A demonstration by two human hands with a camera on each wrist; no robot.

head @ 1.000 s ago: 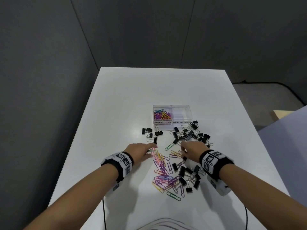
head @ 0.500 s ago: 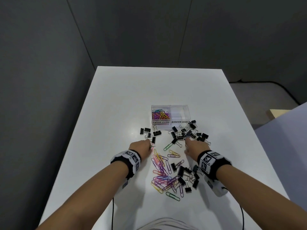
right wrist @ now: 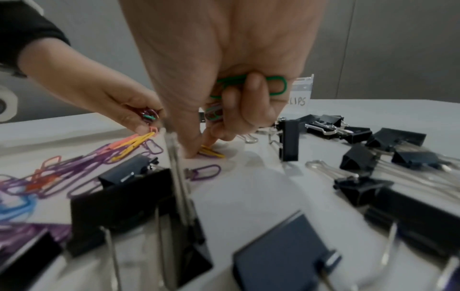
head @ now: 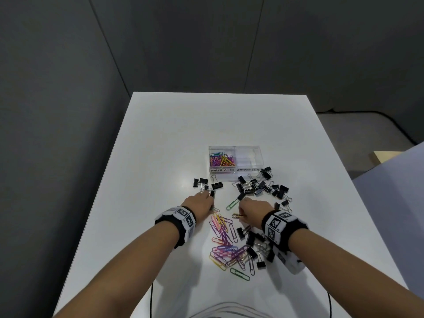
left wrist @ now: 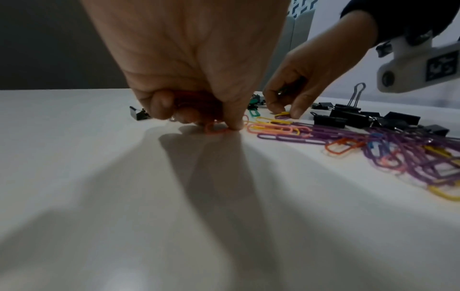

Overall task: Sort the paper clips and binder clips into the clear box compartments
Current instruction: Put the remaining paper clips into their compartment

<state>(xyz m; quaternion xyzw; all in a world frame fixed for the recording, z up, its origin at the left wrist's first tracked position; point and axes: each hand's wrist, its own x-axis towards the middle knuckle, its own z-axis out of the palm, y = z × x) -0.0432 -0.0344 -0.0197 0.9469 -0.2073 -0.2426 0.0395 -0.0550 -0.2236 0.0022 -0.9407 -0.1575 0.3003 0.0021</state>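
The clear box (head: 236,177) stands mid-table; its left compartment, labelled PAPER CLIPS, holds coloured paper clips (head: 221,159), and the BINDER CLIPS compartment looks empty. My left hand (head: 199,203) holds several paper clips in curled fingers and pinches an orange paper clip (left wrist: 214,128) on the table. My right hand (head: 252,210) keeps green paper clips (right wrist: 251,83) in its curled fingers while thumb and forefinger pinch a yellow paper clip (right wrist: 211,152) on the table. A heap of loose paper clips (head: 226,246) lies between my wrists.
Black binder clips lie in three groups: a small one (head: 207,183) left of the box, a larger one (head: 261,187) in front of the box's right side, and more (head: 257,246) under my right wrist. The white table (head: 160,145) stands before grey walls.
Both hands have shifted slightly toward me and lowered their fingertips onto single clips: the left onto an orange clip, the right onto a yellow one.
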